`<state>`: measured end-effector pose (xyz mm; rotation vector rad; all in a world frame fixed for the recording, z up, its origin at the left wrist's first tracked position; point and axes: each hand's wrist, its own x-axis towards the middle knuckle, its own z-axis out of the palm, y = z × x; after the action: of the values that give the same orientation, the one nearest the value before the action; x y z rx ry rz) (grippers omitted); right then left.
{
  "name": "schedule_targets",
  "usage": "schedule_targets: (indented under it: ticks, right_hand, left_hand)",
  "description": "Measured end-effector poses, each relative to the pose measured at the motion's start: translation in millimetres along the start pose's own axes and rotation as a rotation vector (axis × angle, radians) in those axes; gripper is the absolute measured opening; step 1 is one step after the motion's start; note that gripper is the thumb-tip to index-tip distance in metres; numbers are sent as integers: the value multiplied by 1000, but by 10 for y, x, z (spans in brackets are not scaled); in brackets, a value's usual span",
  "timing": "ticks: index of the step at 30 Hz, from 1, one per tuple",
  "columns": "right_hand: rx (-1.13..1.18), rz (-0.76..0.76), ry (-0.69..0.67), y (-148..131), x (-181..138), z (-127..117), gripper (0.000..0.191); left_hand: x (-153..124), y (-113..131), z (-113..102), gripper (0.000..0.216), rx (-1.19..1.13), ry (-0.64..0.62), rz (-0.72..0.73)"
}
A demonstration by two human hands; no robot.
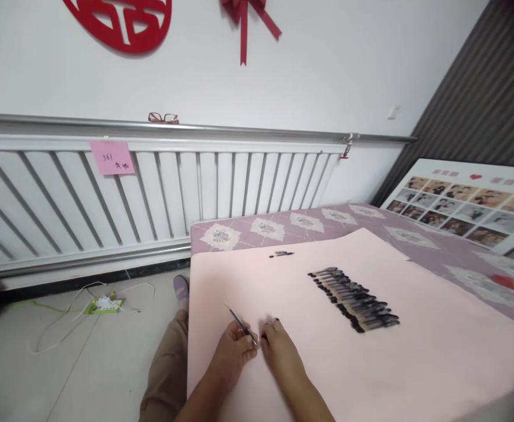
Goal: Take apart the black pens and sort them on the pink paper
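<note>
My left hand is closed around a slim pen-like stick. The stick slants, with a thin pale tip at its upper end, a dark barrel and a shiny lower end near my thumb. Close beside it, my right hand has its fingers curled together over a small dark piece, mostly hidden by the fingers. To the right lies a row of similar sticks, packed side by side, with black ends, tan bands and dark bodies. A few small dark pieces lie farther back.
Pink paper covers much of the purple patterned bed or table. A white radiator runs along the wall. A photo board leans at right. On the floor at left are a power strip and loose cables.
</note>
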<state>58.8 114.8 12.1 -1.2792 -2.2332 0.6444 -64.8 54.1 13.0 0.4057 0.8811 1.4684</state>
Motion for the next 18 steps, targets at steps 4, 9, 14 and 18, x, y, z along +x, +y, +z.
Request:
schedule_targets:
  ticks: [4,9,14,18]
  right_hand:
    - [122,115,86,8,-20,-227,18]
    - [682,356,23,-214,-45,-533,31]
    - [870,360,-5,-466,-32,-713,24]
    - [877,331,-11,-581,-13,-789,27]
  left_hand:
    - [-34,-9,74,25,117,-36,-23]
    - [-159,-37,120,24,276,-112,-16]
    - [-254,-64,115,27,485,-196,33]
    - [-319,-42,132,27,557,-215,65]
